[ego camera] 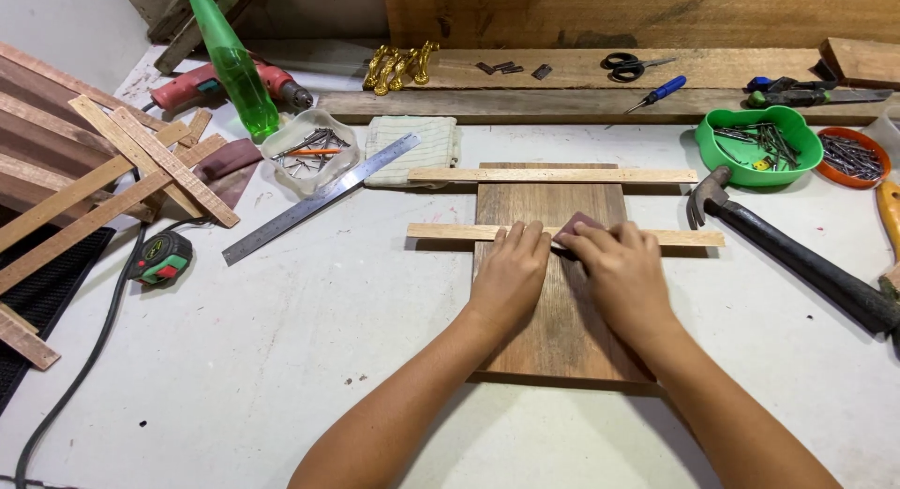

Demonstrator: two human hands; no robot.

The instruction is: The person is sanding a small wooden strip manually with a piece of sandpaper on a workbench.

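I see a small reddish-brown sanding scrap (576, 225) at frame centre, pressed on the near wood slat (684, 237), which lies crosswise over a brown board (553, 344). My right hand (623, 273) pins the scrap, fingers flat and close together on top of it (pressing rather than curled round it). My left hand (511, 273) sits just beside, at 9 o'clock of the scrap, fingers flat and extended on the slat and board, gripping nothing. A second slat (553, 175) crosses the board at 12. Hammer (797, 255) at 3, green bowl of nails (750, 151) at 2. Steel ruler (319, 198) at 10, tape measure (161, 257) at 9, green bottle (232, 67) at 11.
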